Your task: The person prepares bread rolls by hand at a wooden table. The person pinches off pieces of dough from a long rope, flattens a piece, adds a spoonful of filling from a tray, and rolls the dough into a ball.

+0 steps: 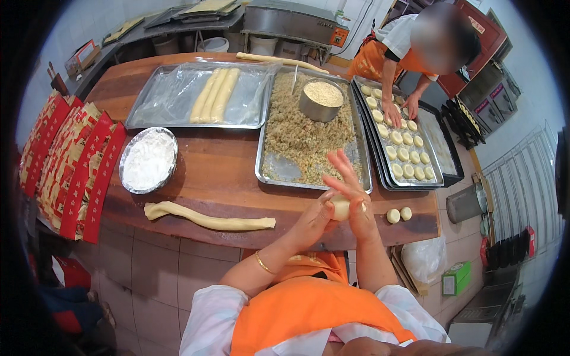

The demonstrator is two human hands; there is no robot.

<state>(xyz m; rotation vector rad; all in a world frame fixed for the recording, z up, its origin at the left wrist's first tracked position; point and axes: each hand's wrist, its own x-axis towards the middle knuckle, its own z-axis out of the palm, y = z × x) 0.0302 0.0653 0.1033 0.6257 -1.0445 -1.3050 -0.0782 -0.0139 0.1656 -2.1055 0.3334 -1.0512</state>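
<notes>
My left hand [313, 223] and my right hand [358, 212] meet over the table's near edge. Between them sits a pale round dough ball [340, 208], pressed by both; the right hand's fingers point up and away. Two finished-looking dough balls [399, 215] lie on the wood to the right. A long dough rope [208, 219] stretches along the near edge to the left. Beyond my hands is a metal tray [314, 185] spread with crumbly brown filling [297, 124], and a metal bowl of pale grains [322, 95] stands in it.
A bowl of white flour [148, 159] is at left, below a tray [196, 125] with plastic film and thick dough strips [215, 95]. Red packaging [77, 166] is stacked far left. Across the table, a co-worker's hands [399, 111] touch round pastries on a tray [438, 180].
</notes>
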